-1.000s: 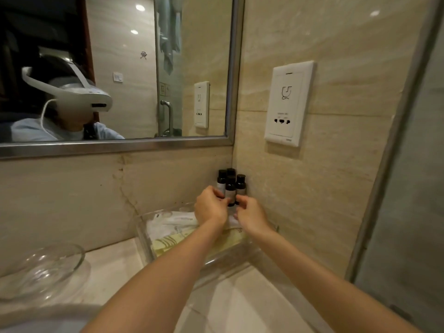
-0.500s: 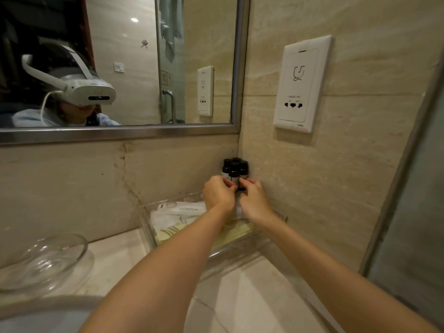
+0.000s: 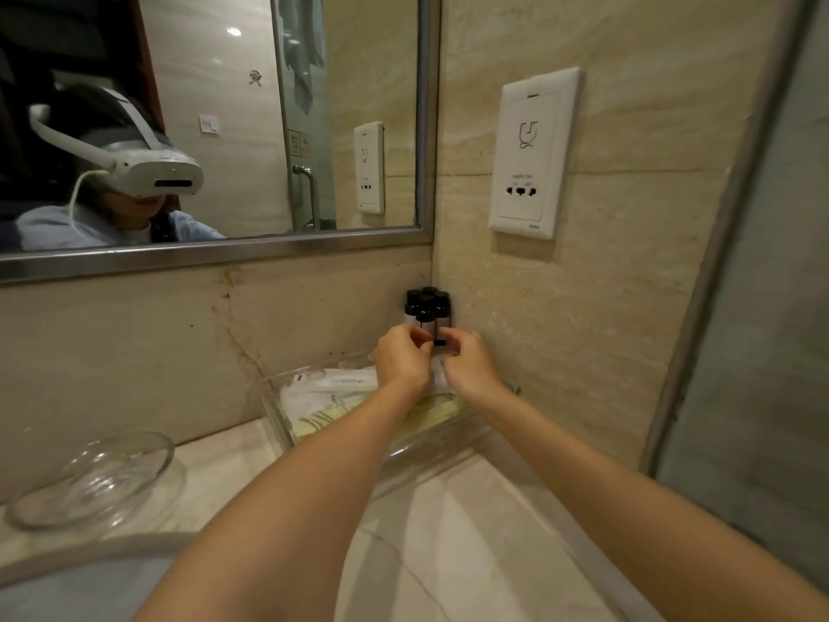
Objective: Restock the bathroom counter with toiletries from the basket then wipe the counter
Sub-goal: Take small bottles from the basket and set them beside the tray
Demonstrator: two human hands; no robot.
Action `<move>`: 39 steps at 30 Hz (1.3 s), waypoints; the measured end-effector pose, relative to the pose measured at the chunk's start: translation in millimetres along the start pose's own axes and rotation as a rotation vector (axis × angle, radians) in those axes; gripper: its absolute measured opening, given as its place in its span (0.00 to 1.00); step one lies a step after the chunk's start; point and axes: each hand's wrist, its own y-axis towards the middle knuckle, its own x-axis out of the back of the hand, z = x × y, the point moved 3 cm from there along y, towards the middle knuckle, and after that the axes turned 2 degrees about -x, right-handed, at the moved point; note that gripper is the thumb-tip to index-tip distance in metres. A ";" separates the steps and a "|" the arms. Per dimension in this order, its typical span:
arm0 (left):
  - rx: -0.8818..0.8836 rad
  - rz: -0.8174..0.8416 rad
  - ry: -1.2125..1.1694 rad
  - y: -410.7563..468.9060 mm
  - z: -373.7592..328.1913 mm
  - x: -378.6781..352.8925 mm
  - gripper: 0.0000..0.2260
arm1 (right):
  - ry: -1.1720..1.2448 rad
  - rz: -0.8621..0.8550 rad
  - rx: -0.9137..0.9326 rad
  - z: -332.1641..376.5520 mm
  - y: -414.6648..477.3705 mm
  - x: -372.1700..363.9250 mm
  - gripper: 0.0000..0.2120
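Observation:
Several small toiletry bottles with black caps stand clustered in the far corner of the counter, behind a clear tray that holds white and pale yellow packets. My left hand and my right hand meet just in front of the cluster. Both pinch the front bottle between curled fingertips. The lower halves of the bottles are hidden behind my hands.
A clear glass dish sits on the marble counter at the left, with the sink rim below it. A mirror hangs on the back wall. A white socket plate is on the right wall.
My hands have closed in together on the front bottle of the cluster, which stands lower and nearer the other bottles than before. The camera has tilted slightly.

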 end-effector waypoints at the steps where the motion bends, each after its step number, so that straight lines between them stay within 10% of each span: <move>1: -0.009 0.018 0.019 -8.7 -2.0 3.1 0.07 | 0.017 0.005 -0.020 -1.5 -5.5 7.1 0.21; 10: -0.259 0.341 0.599 -139.6 -67.8 53.8 0.12 | -0.086 0.025 -0.090 1.0 -129.2 128.8 0.15; 25: -0.698 0.715 0.342 -477.2 -186.0 -36.3 0.13 | -0.307 -0.123 -0.289 -85.3 -476.7 313.7 0.07; 39: -0.405 1.448 0.535 -695.9 -0.1 -164.5 0.12 | -0.070 -0.002 -1.005 -339.5 -706.8 258.3 0.04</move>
